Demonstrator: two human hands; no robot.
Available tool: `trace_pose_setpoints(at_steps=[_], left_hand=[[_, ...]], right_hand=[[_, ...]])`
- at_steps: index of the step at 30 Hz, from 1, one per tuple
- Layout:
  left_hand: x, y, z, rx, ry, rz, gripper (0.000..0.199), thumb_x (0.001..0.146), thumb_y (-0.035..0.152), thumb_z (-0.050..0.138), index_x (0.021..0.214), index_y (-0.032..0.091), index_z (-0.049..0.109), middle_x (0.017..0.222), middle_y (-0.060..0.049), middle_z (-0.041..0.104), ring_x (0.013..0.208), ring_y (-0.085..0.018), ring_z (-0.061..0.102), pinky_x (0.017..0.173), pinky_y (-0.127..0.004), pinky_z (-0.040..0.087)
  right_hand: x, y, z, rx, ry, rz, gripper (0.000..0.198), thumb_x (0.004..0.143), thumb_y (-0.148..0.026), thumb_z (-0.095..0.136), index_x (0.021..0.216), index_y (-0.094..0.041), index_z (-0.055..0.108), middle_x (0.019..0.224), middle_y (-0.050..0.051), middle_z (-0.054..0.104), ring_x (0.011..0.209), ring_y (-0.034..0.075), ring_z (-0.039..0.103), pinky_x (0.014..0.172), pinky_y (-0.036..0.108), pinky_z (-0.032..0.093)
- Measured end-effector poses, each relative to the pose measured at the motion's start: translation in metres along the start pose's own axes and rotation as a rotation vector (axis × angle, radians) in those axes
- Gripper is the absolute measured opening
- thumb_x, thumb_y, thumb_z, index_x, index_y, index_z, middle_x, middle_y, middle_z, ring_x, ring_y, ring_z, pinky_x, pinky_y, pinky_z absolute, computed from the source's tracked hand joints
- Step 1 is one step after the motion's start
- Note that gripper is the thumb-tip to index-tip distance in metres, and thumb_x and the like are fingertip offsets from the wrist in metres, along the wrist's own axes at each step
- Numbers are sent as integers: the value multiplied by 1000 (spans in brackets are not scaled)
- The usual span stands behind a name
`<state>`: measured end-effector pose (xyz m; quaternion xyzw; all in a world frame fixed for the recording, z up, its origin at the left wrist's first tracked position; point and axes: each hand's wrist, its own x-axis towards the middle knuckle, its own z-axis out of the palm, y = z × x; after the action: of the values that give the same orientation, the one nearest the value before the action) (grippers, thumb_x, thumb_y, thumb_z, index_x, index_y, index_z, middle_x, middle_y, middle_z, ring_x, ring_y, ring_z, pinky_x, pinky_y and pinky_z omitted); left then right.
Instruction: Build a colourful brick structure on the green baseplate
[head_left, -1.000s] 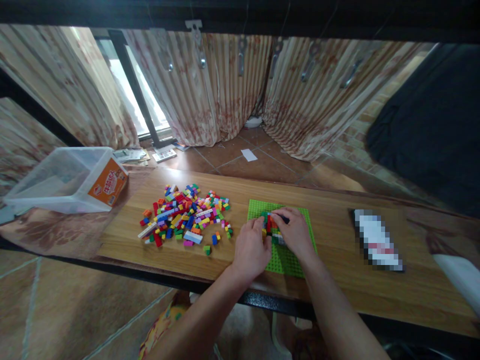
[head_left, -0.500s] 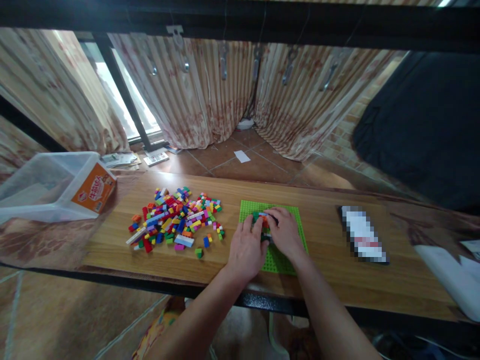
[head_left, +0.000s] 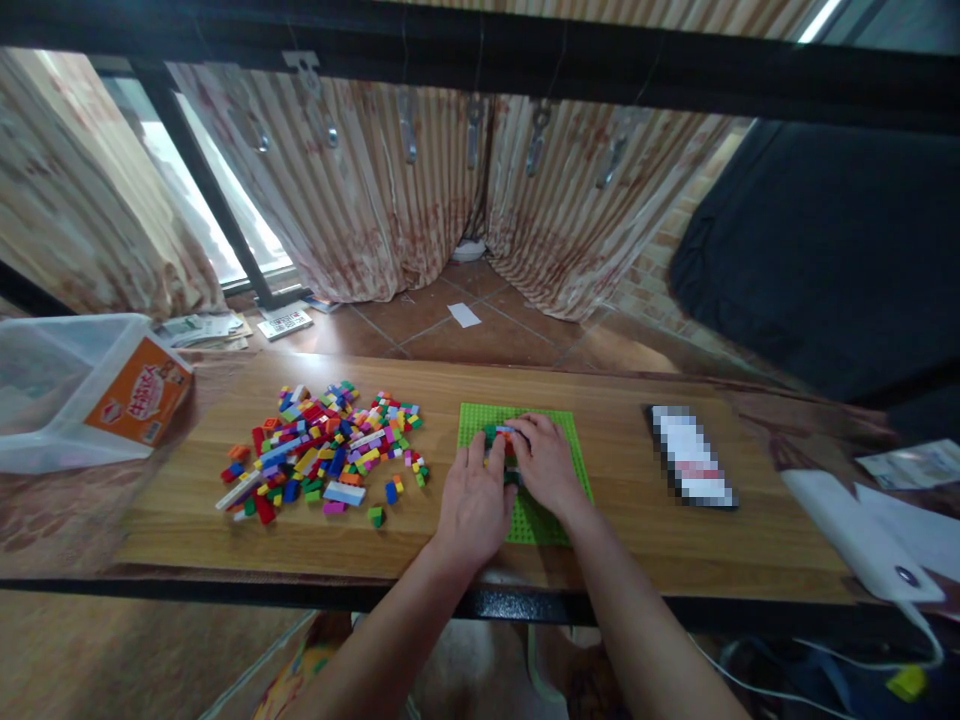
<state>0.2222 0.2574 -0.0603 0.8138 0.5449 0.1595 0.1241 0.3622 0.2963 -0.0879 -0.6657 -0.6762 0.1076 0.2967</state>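
Note:
A green studded baseplate (head_left: 541, 527) lies on the wooden tabletop in front of me. On it is a small cluster of coloured toy bricks (head_left: 504, 432), with green, blue and orange parts showing; the rest is hidden under my fingers. My left hand (head_left: 472, 505) grips the cluster from the left, its fingers along the bricks. From the right, my right hand (head_left: 551, 467) holds the same bricks with curled fingers. To the left spreads a loose pile of mixed bricks (head_left: 322, 450), with a green brick (head_left: 376, 516) lying a little apart.
A clear plastic bin (head_left: 67, 400) with an orange label stands at the far left. Right of the baseplate lies a phone (head_left: 691, 457) with a blurred screen. A white device (head_left: 862, 535) with a cable and some papers (head_left: 911, 465) are at the right end.
The camera view has turned slightly right, so everything appears farther left. Both hands stay on the bricks over the baseplate, with hardly any change in their hold.

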Motion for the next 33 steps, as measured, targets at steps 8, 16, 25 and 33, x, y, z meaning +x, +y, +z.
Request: trace_pose_setpoints(at_steps=[8, 16, 25, 33], left_hand=[[0, 0, 2, -30, 13, -1, 59, 85, 27, 57, 140, 14, 41, 137, -18, 46, 118, -30, 49, 103, -44, 39], [1, -1, 2, -77, 33, -6, 62, 83, 24, 59, 140, 13, 39, 133, -16, 51, 118, -29, 49, 104, -44, 39], [-1, 0, 1, -67, 11, -12, 58, 85, 25, 58, 140, 15, 41, 136, -17, 48, 122, -29, 46, 106, -44, 38], [0, 1, -1, -32, 0, -4, 57, 85, 27, 57, 140, 17, 42, 135, -16, 48, 119, -30, 48, 103, -44, 39]], right_hand=[[0, 1, -3, 13, -33, -6, 34, 93, -31, 41, 109, -24, 70, 117, 10, 61, 112, 26, 53, 96, 45, 41], [0, 2, 0, 10, -6, -11, 33, 93, -30, 41, 108, -25, 70, 117, 10, 61, 113, 26, 53, 97, 46, 41], [-1, 2, -1, 8, -6, -18, 33, 93, -31, 42, 108, -24, 70, 116, 10, 61, 111, 26, 54, 96, 45, 41], [-1, 0, -1, 4, -15, -7, 33, 93, -31, 41, 109, -24, 70, 117, 10, 61, 112, 26, 53, 96, 45, 41]])
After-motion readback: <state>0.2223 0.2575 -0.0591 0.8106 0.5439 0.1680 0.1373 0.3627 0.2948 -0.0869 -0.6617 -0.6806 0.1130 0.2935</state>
